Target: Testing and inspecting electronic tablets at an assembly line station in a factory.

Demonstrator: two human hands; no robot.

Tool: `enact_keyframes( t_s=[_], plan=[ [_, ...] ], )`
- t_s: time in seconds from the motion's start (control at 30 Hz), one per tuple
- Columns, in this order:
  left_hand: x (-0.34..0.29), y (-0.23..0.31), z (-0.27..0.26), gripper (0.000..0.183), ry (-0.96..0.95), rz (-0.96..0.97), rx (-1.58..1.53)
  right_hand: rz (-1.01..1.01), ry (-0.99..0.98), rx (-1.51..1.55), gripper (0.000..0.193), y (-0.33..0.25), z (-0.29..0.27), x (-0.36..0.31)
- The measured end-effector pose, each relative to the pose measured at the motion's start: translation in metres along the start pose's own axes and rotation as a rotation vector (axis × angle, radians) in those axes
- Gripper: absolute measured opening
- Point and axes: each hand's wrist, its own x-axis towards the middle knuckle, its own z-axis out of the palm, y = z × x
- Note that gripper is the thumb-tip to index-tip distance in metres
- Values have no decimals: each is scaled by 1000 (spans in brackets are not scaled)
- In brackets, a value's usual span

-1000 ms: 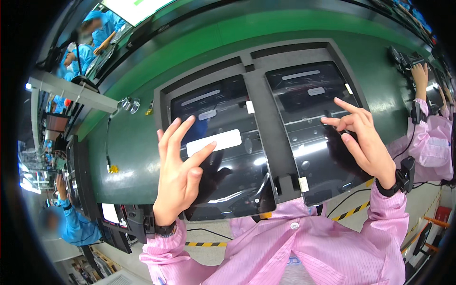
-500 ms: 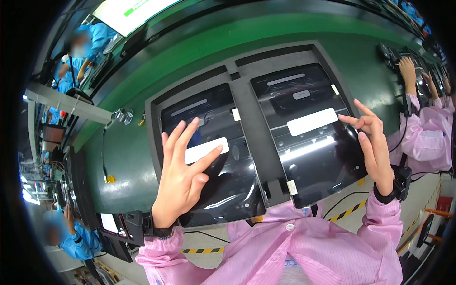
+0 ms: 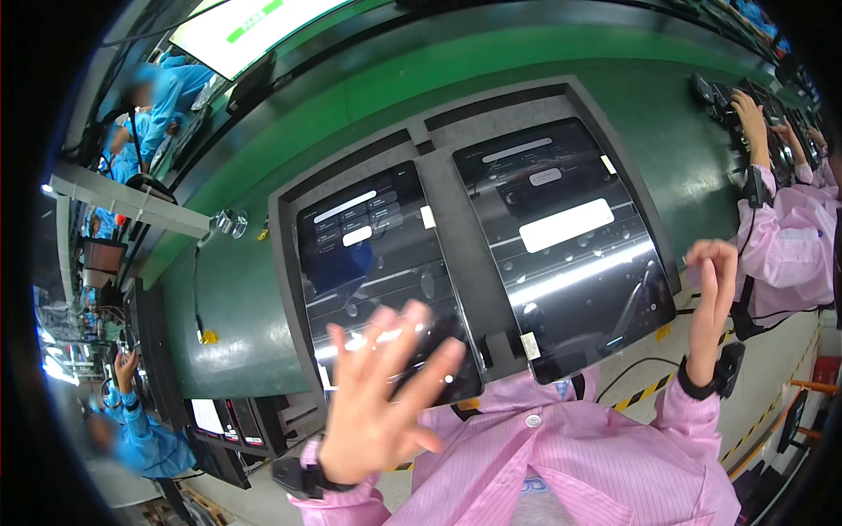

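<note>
Two dark, glossy tablets lie face up, side by side in a grey foam tray. The left tablet is lit with a long pale bar, several small tiles and a small white button. My left hand, open with fingers spread and blurred, hovers over its lower part and holds nothing; whether it touches the glass I cannot tell. On the right tablet there is a large white box across a dark screen. Off that tablet's right side, my right hand is raised, fingers bent and loosely apart, with nothing visible in it.
The foam tray rests on a green bench. A grey arm with a metal end reaches in from the left. A bright screen stands at the back. Co-workers in blue are at left; a pink-sleeved co-worker works at right.
My left hand has moved down the left tablet; its white box is gone and tiles show. My right hand has withdrawn from the right tablet's white box, down and to the right.
</note>
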Motion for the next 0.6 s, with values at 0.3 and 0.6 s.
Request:
enact_keyframes(
  t_s=[0.3,0.6],
  plan=[
    [43,55,54,70,-237,190,-98,352,-177,144,24,6,-11,-62],
    [44,63,67,72,-204,182,-67,505,-102,393,26,8,-9,-86]
  ],
)
